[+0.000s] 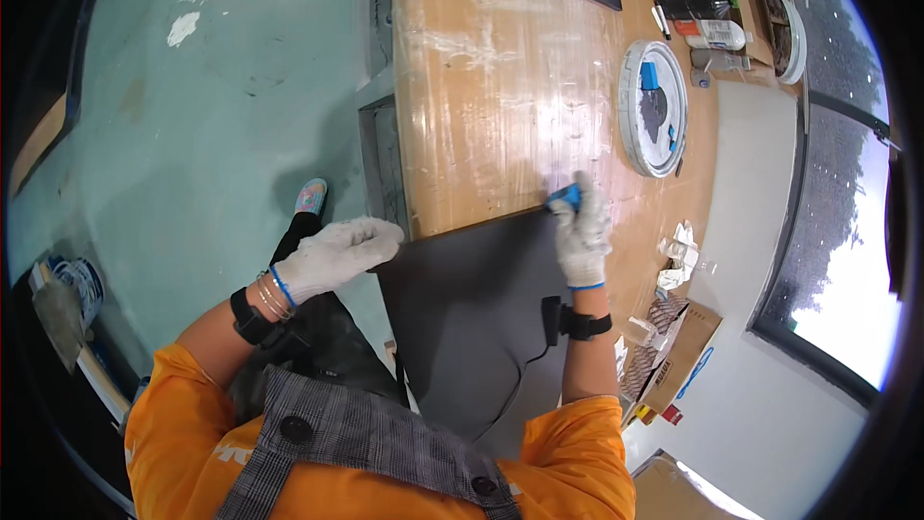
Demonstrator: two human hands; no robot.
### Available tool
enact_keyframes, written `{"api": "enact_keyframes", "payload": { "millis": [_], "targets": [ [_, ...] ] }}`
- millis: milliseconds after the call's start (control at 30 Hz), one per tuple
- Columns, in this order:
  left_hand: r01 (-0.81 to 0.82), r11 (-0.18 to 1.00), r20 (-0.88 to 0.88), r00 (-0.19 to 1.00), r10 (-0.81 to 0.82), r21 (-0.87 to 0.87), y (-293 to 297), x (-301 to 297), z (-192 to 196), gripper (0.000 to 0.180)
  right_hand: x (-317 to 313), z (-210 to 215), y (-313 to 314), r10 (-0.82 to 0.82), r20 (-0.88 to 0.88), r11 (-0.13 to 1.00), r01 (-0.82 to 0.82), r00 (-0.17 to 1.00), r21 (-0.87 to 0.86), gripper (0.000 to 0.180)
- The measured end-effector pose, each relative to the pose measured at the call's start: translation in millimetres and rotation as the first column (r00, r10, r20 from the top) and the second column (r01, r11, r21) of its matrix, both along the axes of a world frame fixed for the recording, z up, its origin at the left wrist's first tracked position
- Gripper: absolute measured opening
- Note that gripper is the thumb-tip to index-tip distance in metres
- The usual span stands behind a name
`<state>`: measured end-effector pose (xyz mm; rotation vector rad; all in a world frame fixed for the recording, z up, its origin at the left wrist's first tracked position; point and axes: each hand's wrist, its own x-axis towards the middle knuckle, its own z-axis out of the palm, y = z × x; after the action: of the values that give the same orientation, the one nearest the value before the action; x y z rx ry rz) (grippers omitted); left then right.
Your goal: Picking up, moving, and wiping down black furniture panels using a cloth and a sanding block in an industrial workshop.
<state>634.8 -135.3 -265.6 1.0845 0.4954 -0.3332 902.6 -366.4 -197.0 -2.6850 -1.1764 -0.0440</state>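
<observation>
Dk panel [462, 308]: smooth, matt w/ soft sheen; mat'l unclear. Worker's L glove [337, 255] & R glove [584, 236]: rough wht knit cloth. Blue block [563, 197]: matt; foam or plastic, can't tell. Bench top [472, 135]: wood-look, glossy, creased like plastic film. Round tray [628, 101]: wht plastic, smeared. Carton [688, 356]: matt cardbd. Apron [385, 424]: woven plaid cloth. Flr [212, 116]: smooth, slight sheen.
</observation>
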Motion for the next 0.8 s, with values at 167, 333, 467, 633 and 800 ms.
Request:
{"api": "enact_keyframes", "payload": {
  "millis": [167, 333, 467, 633, 800],
  "targets": [
    [0.21, 0.972, -0.051, 0.977, -0.205, 0.11, 16, 20, 4, 0.047, 10, 8, 7, -0.085, -0.004, 0.995, 0.085, 0.996, 0.046, 0.05],
    [0.364, 0.922, -0.051, 0.932, -0.36, 0.134, 18, 38, -7, 0.05, 13, 16, 4, 0.022, 0.003, 1.0, -0.022, 1.0, -0.01, 0.049],
    [0.467, 0.858, -0.076, 0.884, -0.462, 0.215, 24, 56, -5, 0.053, 52, 6, -28, -0.216, 0.043, 0.976, 0.216, 0.975, 0.013, 0.05],
    [0.588, 0.765, -0.166, 0.809, -0.564, 0.265, 32, 71, 1, 0.055, 22, 20, -1, 0.013, -0.015, 0.999, -0.013, 1.0, -0.039, 0.049],
    [0.485, 0.859, -0.097, 0.874, -0.475, 0.164, 27, 74, 12, 0.053, 75, 18, -23, -0.16, 0.111, 0.985, 0.166, 0.981, -0.046, 0.049]
  ]
}}
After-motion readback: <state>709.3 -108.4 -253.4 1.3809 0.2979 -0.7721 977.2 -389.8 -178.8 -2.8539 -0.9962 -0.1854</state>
